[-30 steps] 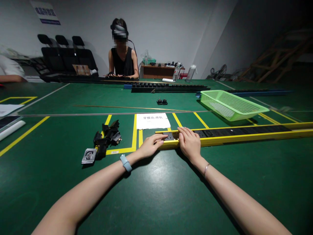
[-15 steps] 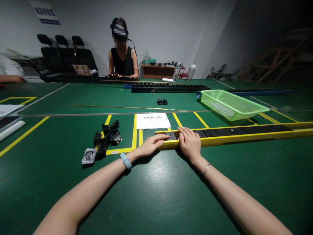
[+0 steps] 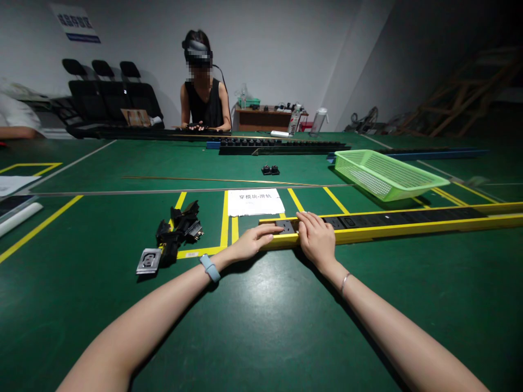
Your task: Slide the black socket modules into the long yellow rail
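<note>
A long yellow rail (image 3: 392, 229) runs from the middle of the table to the right edge, with a row of dark socket modules (image 3: 370, 219) inside it. At its near end sits a grey socket module (image 3: 287, 226). My left hand (image 3: 249, 242) is at this end, its forefinger reaching onto the grey module and its thumb against the rail's front wall; it looks closed on the rail. Just right of that module, my right hand (image 3: 316, 239) is wrapped over the rail, its fingers across the top. Part of the channel is hidden beneath it.
Loose black modules (image 3: 180, 231) and a grey socket piece (image 3: 149, 261) lie to the left. Behind the rail are a paper label (image 3: 256, 202), two small black parts (image 3: 270, 170) and a green basket (image 3: 390, 177). Across the table a person (image 3: 204, 98) works beside dark rails (image 3: 281, 146).
My hands and the rail show hardly any movement. Across the table, the other person's head and hands have shifted slightly.
</note>
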### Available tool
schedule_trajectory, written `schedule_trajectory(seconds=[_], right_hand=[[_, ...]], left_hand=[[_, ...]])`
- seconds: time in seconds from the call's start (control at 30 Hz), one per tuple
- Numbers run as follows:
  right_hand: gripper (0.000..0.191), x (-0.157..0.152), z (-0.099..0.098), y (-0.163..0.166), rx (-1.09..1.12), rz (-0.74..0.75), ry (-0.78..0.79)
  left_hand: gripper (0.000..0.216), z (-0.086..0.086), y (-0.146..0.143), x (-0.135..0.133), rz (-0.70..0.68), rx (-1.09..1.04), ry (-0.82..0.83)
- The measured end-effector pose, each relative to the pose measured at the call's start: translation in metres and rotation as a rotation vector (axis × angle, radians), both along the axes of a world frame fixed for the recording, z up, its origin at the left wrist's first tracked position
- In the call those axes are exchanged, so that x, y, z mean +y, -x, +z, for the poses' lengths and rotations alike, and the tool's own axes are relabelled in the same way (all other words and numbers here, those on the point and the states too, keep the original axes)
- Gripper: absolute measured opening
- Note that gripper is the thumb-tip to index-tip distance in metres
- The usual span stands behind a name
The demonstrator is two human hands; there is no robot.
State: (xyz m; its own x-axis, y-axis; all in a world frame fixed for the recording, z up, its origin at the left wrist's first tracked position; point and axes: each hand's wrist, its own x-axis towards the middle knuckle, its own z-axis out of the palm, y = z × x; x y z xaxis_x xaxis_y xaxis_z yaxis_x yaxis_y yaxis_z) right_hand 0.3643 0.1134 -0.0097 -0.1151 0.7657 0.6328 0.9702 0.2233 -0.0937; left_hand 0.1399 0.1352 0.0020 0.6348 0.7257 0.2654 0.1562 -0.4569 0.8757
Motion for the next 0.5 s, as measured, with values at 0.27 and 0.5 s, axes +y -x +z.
schedule_trajectory(seconds=[0.27,0.5], right_hand=[[0.033,0.0,-0.001,0.0,0.007,0.001,0.003],[0.034,0.001,-0.001,-0.002,0.02,0.027,-0.013]], left_hand=[[0.035,0.005,-0.001,0.001,-0.023,-0.017,0.005],[0.04,0.018,-0.006,0.003,-0.042,0.004,0.064]])
